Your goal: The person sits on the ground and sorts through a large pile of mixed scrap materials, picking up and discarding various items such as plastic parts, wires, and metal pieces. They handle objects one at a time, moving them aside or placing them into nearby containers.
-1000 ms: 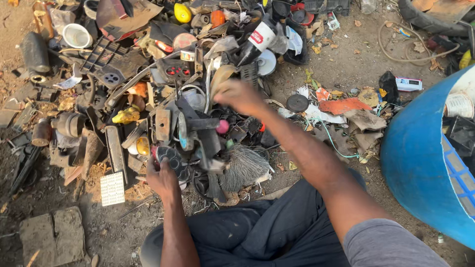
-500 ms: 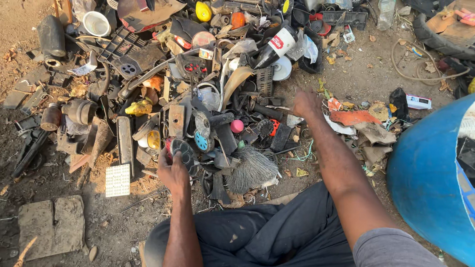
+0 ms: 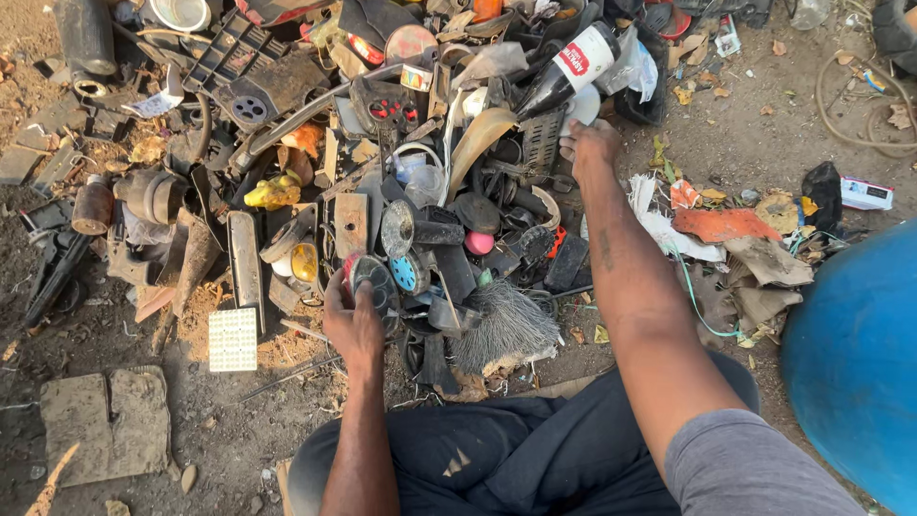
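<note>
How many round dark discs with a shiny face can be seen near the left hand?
2: one disc held in the left hand, another disc just above it in the scrap pile. More may be hidden underneath.

Since the earlier pictures the right hand (image 3: 590, 141) has left the middle of the scrap pile (image 3: 420, 191) and reached farther out, while the left hand (image 3: 351, 320) has closed on a round disc (image 3: 374, 282) just beside it.
</note>
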